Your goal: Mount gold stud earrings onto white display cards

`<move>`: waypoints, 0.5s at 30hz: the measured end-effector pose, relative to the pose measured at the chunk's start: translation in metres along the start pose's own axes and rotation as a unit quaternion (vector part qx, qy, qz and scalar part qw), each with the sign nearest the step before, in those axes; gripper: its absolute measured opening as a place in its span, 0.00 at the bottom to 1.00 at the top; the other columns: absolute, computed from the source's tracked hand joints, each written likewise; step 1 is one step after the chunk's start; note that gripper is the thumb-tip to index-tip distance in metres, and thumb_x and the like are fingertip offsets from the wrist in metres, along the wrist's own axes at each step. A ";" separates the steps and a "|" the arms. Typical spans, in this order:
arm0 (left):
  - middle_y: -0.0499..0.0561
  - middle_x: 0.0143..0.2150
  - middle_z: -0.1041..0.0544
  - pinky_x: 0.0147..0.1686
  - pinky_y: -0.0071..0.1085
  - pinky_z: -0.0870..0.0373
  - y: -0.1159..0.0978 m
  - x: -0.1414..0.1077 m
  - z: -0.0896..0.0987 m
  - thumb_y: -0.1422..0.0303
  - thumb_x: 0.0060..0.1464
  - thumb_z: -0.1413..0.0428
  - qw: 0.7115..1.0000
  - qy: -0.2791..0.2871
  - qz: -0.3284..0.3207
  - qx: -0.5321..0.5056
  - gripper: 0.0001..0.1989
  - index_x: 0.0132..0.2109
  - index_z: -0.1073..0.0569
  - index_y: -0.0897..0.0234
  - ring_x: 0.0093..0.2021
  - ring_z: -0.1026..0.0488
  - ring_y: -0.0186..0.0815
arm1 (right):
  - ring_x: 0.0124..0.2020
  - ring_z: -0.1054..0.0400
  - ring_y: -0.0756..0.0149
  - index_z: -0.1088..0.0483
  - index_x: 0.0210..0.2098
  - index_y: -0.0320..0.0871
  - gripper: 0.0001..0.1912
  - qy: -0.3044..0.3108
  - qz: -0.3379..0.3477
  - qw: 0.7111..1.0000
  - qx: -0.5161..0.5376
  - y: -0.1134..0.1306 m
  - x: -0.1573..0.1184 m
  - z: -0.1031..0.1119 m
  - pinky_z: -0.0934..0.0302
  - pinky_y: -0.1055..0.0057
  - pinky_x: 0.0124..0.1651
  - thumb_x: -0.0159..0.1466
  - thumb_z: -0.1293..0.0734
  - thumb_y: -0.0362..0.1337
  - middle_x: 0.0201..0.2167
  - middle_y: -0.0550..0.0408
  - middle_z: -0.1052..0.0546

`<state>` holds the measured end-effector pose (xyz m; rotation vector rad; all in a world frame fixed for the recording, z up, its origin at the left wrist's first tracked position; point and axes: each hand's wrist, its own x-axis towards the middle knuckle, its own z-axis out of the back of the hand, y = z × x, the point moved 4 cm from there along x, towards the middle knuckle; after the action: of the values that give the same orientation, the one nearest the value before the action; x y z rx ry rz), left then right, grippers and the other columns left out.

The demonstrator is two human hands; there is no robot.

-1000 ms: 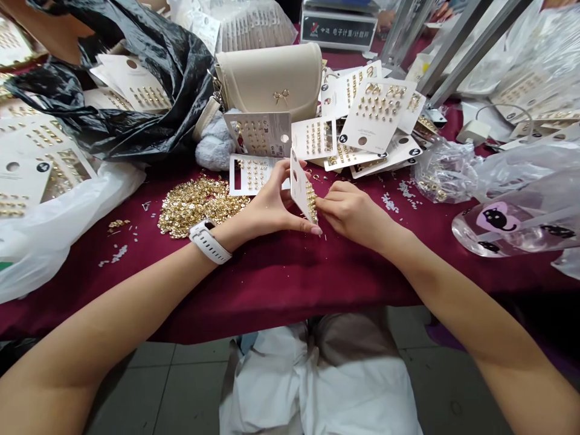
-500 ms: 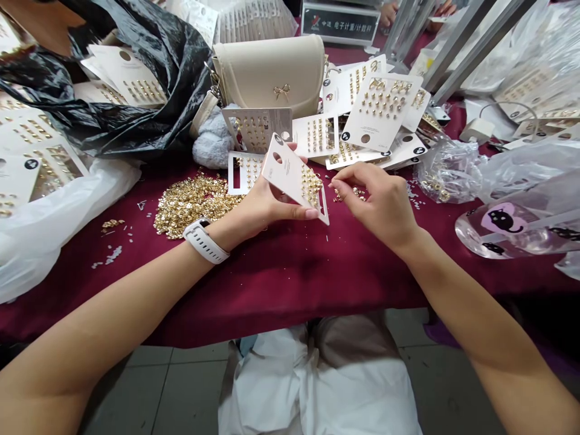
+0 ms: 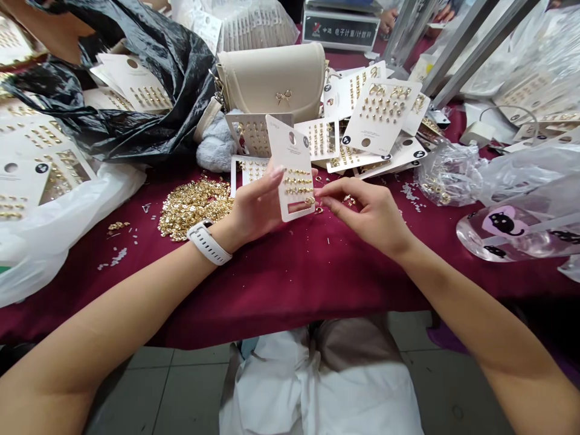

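Observation:
My left hand [image 3: 257, 204] holds a white earring card [image 3: 290, 150] nearly upright, face toward me, with rows of small gold earrings across its lower half. Below those rows is a cut-out slot. The fingers behind the card are partly hidden. My right hand [image 3: 369, 208] is closed in a pinch at the card's lower right edge, close to a gold earring [image 3: 310, 201]; whatever lies between its fingertips is too small to make out. A heap of gold earring pieces [image 3: 194, 205] lies left of the card, beside my left wrist.
A cream handbag [image 3: 272, 78] stands behind my hands, with filled earring cards [image 3: 385, 112] piled to its right. At left are a black plastic bag [image 3: 181, 78] and a white one [image 3: 77, 211]. A clear cat-print container [image 3: 516, 232] lies at right; a counting scale [image 3: 339, 30] stands behind.
The card has turned from a slanted tilt to nearly upright, facing me. My left thumb has moved from its lower edge to its left side. My right fingertips have come left to the card's edge.

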<state>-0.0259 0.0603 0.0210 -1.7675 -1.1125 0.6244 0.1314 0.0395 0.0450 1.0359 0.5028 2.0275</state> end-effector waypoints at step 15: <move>0.54 0.57 0.28 0.58 0.41 0.33 0.007 0.002 -0.002 0.56 0.33 0.32 0.997 0.078 -0.008 0.006 0.41 0.57 0.33 0.59 0.62 0.36 0.51 | 0.35 0.27 0.66 0.27 0.35 0.44 0.06 -0.039 0.101 0.991 -0.079 0.011 -0.006 -0.004 0.32 0.69 0.40 0.62 0.35 0.28 0.34 0.55 0.20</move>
<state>-0.0207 0.0604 0.0154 -1.7638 -1.0134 0.4741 0.1250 0.0280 0.0471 1.1010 0.1986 2.1534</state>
